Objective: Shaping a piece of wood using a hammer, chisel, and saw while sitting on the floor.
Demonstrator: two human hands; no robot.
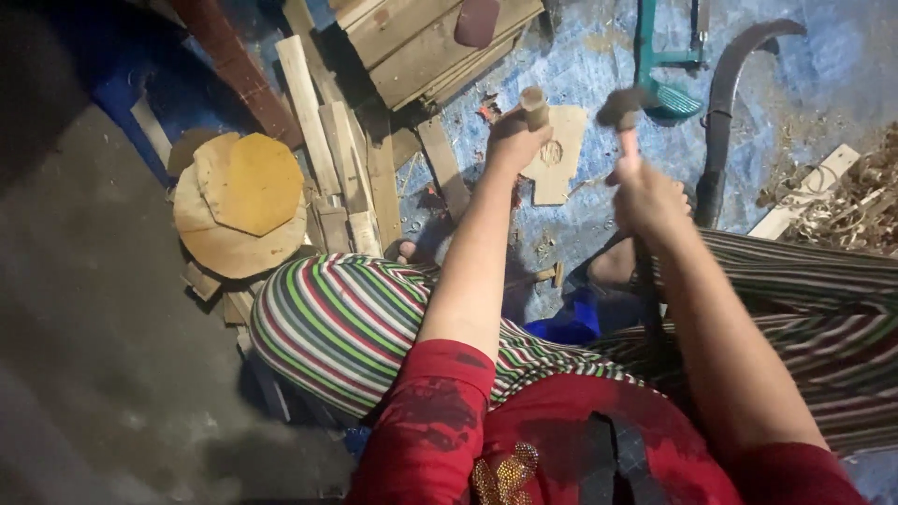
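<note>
A person sits low on a blue tarp-covered floor (pixel 599 56) strewn with sawdust, knees in striped trousers (pixel 346 318) spread wide and a red top (pixel 561 440) filling the bottom of the view. To the left lies a jumble of rough wooden planks (pixel 323 140), beside a stack of flat round and eight-sided boards (pixel 245 192), with a wooden crate (pixel 421 37) at the top. A dark curved blade (pixel 725 93) and a teal metal frame (pixel 664 56) lie upper right; curled wood shavings (pixel 861 201) pile at the right edge next to a pale wood strip (pixel 804 192).

Between the knees, on the floor, sits a small pale wooden workpiece (pixel 561 154) with a carved circular mark on its face. The left hand (pixel 510 145) has its grip closed fully around a chisel's round wooden handle (pixel 535 108), held upright with its lower end hidden behind the hand, just over the workpiece. The right hand (pixel 645 196) has its grip wrapped tight around the shaft of a hammer (pixel 625 108), whose dark head is blurred, raised level with the handle top and just to its right, not touching it.
</note>
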